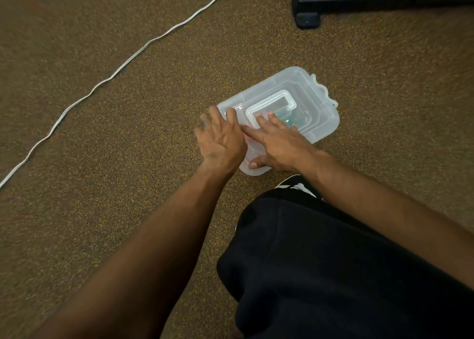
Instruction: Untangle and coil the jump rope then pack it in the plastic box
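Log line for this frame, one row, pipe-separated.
left hand flat on lid of plastic box | right hand flat on lid | box on carpet | white cord loose outside box

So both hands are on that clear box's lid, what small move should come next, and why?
Probably press down to seat the lid on the plastic box. The left hand and right hand both lie flat on it, and something coloured shows through it, so the box looks packed and only needs closing.
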A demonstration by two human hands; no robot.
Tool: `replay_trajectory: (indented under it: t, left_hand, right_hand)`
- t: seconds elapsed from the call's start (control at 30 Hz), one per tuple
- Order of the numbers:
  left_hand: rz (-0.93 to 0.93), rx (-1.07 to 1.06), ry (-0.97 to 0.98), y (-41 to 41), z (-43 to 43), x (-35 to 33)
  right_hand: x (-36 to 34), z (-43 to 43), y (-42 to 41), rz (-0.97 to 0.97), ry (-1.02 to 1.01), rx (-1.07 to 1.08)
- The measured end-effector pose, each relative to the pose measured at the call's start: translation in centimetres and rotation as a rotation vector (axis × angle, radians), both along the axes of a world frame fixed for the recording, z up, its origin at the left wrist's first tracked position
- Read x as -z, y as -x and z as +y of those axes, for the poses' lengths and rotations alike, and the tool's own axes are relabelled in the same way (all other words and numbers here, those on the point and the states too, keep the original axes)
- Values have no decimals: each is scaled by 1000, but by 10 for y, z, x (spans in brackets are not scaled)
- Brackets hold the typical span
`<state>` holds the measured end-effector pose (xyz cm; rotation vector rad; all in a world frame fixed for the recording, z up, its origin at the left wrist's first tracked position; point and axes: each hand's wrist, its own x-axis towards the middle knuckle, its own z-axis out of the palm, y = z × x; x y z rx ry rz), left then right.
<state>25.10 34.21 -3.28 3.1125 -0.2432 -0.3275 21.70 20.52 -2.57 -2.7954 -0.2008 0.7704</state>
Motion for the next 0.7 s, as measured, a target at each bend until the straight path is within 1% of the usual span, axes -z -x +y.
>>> replay_trajectory:
  t: [0.1,0.2,0.33,0.43,0.5,0.57,0.67,0.7]
  left_hand:
    - [-26,35,38,1,3,0]
    - [-48,139,70,3,6,4]
    - [-10,275,9,8,7,11]
    - [-5,262,-20,6,7,8]
    - [36,249,-30,3,5,0]
    - [95,241,-16,0,4,-9]
    - [168,303,49,-7,-2,-34]
    - [220,341,60,-6,-6,-44]
  right_hand:
    - [1,-1,0,-7,1,-3]
    - [1,-1,1,-6,8,-22]
    - [0,-3,1,-12,14,-41]
    - [-7,-5,1,-23,23,-51]
    - [-17,-6,4,-24,-11,0]
    - [-32,-10,9,-1,-68,98]
    - [-57,-28,15,13,-98,189]
    - [-65,-34,20,5,-96,208]
